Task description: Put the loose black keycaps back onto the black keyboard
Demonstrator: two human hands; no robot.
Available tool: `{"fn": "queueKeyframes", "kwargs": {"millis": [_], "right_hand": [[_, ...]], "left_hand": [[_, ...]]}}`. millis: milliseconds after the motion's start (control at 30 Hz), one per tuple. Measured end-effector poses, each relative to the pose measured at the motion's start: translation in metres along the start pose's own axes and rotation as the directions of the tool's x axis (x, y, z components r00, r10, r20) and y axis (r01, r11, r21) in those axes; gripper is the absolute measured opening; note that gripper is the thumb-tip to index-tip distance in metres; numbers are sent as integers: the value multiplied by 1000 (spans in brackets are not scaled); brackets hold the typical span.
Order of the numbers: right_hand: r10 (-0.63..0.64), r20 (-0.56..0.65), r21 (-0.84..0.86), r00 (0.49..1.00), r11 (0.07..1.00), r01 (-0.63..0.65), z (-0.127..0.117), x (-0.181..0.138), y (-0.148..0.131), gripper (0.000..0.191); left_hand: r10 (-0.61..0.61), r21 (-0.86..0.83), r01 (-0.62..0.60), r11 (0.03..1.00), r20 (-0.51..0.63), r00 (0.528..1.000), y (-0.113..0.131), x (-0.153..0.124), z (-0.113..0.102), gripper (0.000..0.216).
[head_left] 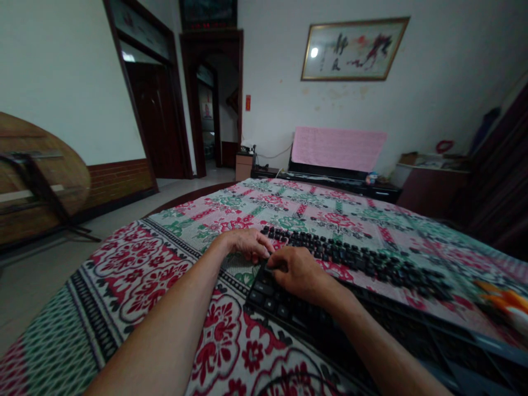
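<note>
**Bare left hand (248, 243) and bare right hand (297, 269) meet over black rectangular keyboard (266, 298)**

From my head view, both hands work with bent fingers at the keyboard's far left corner; I can't tell whether either grips anything. The keyboard lies on a red, green and white floral cloth (218, 333). Just beyond it I see loose black plastic keycaps (365, 260) strung out in a band.

Your tbl (193, 193) has a floral cloth (140, 275) on, red/grn/pink/wht. On it you've got a blk kybd (313, 319), loose blk keycaps (350, 256) strewn just beyond, a dk cable (297, 379) nearer you, blurry orange-&-wht item (505, 302) far R.
</note>
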State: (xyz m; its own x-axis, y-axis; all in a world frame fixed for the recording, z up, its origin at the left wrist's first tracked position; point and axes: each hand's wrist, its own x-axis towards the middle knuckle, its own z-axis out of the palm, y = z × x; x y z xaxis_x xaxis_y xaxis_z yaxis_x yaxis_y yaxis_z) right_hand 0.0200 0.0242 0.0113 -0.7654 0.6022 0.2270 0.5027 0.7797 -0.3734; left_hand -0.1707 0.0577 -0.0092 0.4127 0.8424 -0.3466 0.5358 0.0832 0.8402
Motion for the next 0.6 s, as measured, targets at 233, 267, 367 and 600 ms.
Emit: {"fn": "queueKeyframes", "kwargs": {"millis": [233,267,367,600], "right_hand": [[-29,123,138,992,990,12,-1,-4,-6,21],[-29,125,135,992,991,12,0,-3,-5,21],[-20,101,132,995,991,7,1,-2,-3,20],[-23,132,175,991,985,0,2,-2,0,19]], "left_hand": [[12,-12,-12,1000,0,1000,-1,1,0,39],[13,-11,-13,1000,1,1000,0,0,0,39],[15,-5,-15,1000,3,1000,1,-1,1,38],[18,-1,-18,1000,-1,1000,0,0,0,37]]}}
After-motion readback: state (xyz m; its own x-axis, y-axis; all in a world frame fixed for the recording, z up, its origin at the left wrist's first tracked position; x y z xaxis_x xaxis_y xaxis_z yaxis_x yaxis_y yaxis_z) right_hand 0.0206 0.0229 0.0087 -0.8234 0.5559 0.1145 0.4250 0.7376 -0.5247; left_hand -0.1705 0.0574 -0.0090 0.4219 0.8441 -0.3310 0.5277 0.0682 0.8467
